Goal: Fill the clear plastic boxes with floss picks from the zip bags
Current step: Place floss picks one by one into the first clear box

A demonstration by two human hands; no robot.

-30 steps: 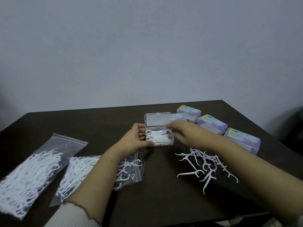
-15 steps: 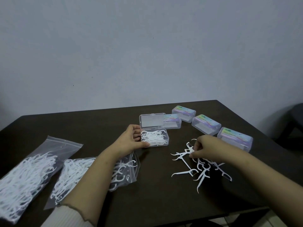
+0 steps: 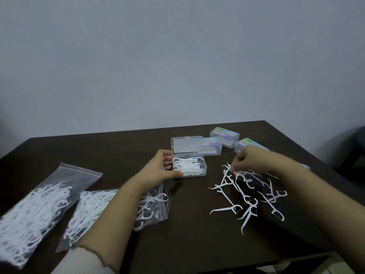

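Head view looks down on a dark table [image 3: 187, 244] against a plain wall. Near the middle stands the open box [image 3: 189, 166], its lid [image 3: 186, 145] tilted up at the far side, and white picks lie inside it. The left hand [image 3: 160, 168] holds this box at its left end, with the thumb along the near edge and the fingers curled at the far part of that side. The left forearm lies over bag 2 [image 3: 118, 210], and a white sleeve [image 3: 87, 262] shows at the bottom edge.

To the right of the box, loose picks [image 3: 246, 194] are scattered on the table in a heap. The right hand [image 3: 248, 161] is over the far part of this heap, and its fingertips [image 3: 234, 169] are close together and pinch some picks there; I cannot tell how many.

Bag 1 [image 3: 37, 202], clear and full of picks, lies at the far left, just beside bag 2. Behind the open box 3 closed boxes are seen with coloured labels: one [image 3: 211, 148] touching the lid, one [image 3: 224, 137] further back, and one [image 3: 245, 144] partly hidden by the right hand.
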